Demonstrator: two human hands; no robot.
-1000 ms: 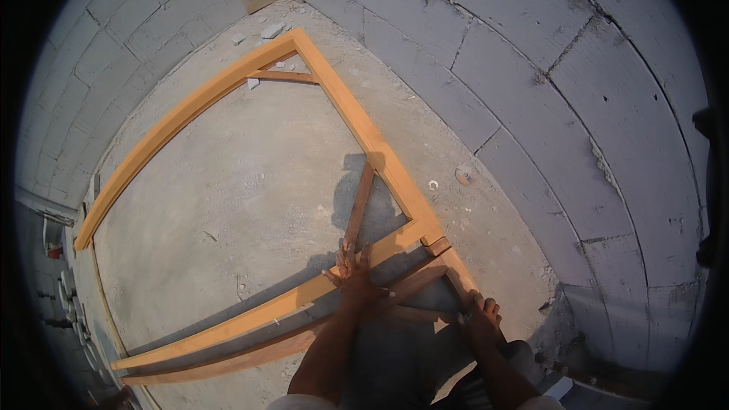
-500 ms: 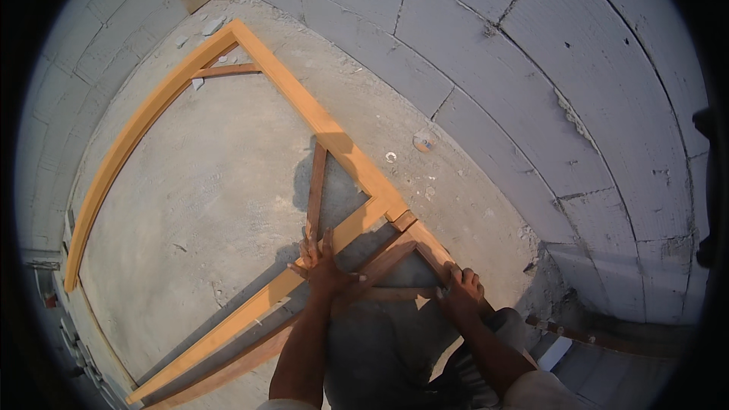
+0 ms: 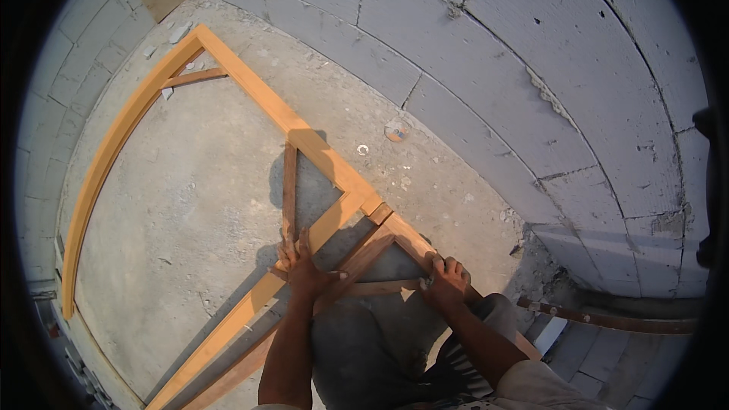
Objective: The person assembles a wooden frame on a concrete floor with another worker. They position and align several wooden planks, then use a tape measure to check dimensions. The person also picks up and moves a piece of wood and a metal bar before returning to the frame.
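Observation:
A yellow-orange wooden frame (image 3: 254,95) lies on the floor, its corner pointing away from me. Thin brown braces cross its corners; one brace (image 3: 289,182) meets the frame bar beside my left hand. Nearer to me is a browner wooden frame (image 3: 410,241) with its own diagonal brace (image 3: 380,287), its corner right against the yellow one. My left hand (image 3: 306,273) rests with spread fingers across the yellow bar, thumb reaching to the brown frame. Around the brown frame's right-hand bar, my right hand (image 3: 448,285) has its fingers curled; their undersides are hidden.
A grey block wall (image 3: 486,99) runs along the right and far side. Dusty concrete floor (image 3: 190,205) shows inside the yellow frame. A round disc (image 3: 396,131) and a small ring (image 3: 363,149) lie near the wall. A brown bar (image 3: 607,317) is at the right.
The view has shifted, so the frames and hands appear further left. Both hands keep their places on the wood.

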